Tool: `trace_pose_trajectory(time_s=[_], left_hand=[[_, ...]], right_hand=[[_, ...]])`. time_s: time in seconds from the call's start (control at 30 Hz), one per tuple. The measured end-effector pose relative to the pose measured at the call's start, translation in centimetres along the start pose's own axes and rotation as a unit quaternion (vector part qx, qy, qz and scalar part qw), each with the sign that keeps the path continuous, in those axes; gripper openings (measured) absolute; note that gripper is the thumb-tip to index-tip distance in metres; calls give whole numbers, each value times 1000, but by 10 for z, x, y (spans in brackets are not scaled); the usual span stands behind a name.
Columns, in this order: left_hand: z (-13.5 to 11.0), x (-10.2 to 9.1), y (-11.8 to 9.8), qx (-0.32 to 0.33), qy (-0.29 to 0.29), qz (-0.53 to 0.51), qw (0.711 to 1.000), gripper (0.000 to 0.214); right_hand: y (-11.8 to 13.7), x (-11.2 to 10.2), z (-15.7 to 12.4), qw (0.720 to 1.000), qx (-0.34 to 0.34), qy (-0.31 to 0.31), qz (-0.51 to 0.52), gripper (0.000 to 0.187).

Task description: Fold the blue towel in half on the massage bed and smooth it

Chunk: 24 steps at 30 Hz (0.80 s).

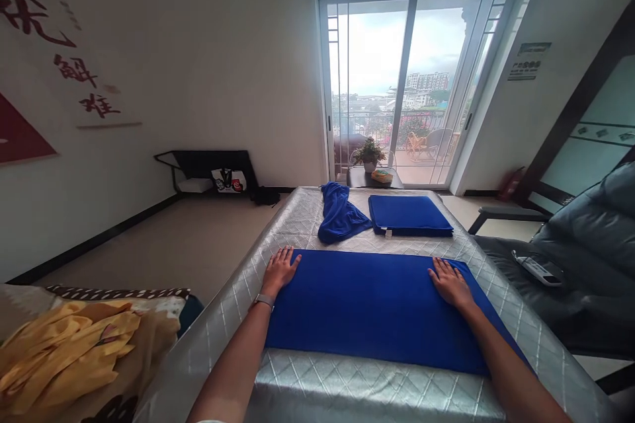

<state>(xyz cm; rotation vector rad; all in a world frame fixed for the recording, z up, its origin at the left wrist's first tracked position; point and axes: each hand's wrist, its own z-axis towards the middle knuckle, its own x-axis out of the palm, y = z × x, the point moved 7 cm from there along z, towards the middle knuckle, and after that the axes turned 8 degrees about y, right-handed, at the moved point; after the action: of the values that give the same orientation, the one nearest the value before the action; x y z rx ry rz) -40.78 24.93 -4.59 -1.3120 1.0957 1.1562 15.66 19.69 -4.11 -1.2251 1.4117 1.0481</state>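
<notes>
A blue cloth lies spread flat across the silver quilted table cover in front of me. My left hand rests flat on its far left corner, fingers stretched out. On the far right part of the cloth lies my right hand, also flat with fingers extended. Beyond the cloth, to the right, sits a neat stack of folded blue cloths with a small white tag at its front edge. Left of that stack is a crumpled blue cloth.
Yellow fabric is heaped at the lower left. A dark armchair stands on the right with a white power strip on it. Past the table's far end, a small chair bears a potted plant before the sliding glass doors.
</notes>
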Motion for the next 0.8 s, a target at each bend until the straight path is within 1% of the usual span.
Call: trace_pose_trajectory(time_s=[0.07, 0.13, 0.33, 0.4, 0.43, 0.47, 0.5, 0.57, 0.63, 0.67, 0.7, 0.73, 0.77, 0.8], left_hand=[[-1, -1, -1, 0, 5, 1, 1000, 70], [-2, -2, -2, -4, 9, 2, 1000, 69], [-1, -7, -1, -16, 36, 30, 999, 68], [-4, -12, -13, -19, 15, 37, 999, 71], [-7, -14, -27, -10, 1, 38, 999, 71], [-11, -15, -46, 10, -12, 37, 999, 71], [-16, -15, -70, 39, -19, 34, 998, 71], [-29, -10, -129, 117, -14, 20, 993, 70], [-43, -2, -191, 200, -7, 0, 980, 69], [-49, 1, -218, 236, -10, -12, 972, 69], [-54, 5, -240, 259, -10, -24, 965, 69], [-57, 8, -257, 273, -8, -34, 961, 70], [-57, 11, -267, 277, -3, -42, 960, 71], [-57, 15, -272, 273, 7, -47, 961, 72]], right_hand=[[-27, 1, 1, 1000, 24, -10, 3, 68], [-36, 1, 0, 999, 33, -19, 5, 68], [-27, -3, -6, 999, 37, -23, 9, 68], [-27, -4, -6, 999, 39, -22, 15, 68], [-27, -4, -6, 999, 38, -21, 18, 68], [-27, -3, -6, 999, 38, -22, 20, 68], [-28, -3, -6, 999, 39, -24, 22, 68], [-29, -2, -5, 999, 39, -27, 27, 68], [-30, 0, -4, 998, 38, -29, 32, 68], [-30, 0, -3, 998, 36, -29, 33, 68], [-30, 1, -2, 999, 33, -29, 32, 69], [-31, 1, -2, 999, 32, -28, 30, 69], [-31, 2, -2, 999, 32, -29, 26, 69], [-31, 2, -2, 999, 32, -29, 22, 69]])
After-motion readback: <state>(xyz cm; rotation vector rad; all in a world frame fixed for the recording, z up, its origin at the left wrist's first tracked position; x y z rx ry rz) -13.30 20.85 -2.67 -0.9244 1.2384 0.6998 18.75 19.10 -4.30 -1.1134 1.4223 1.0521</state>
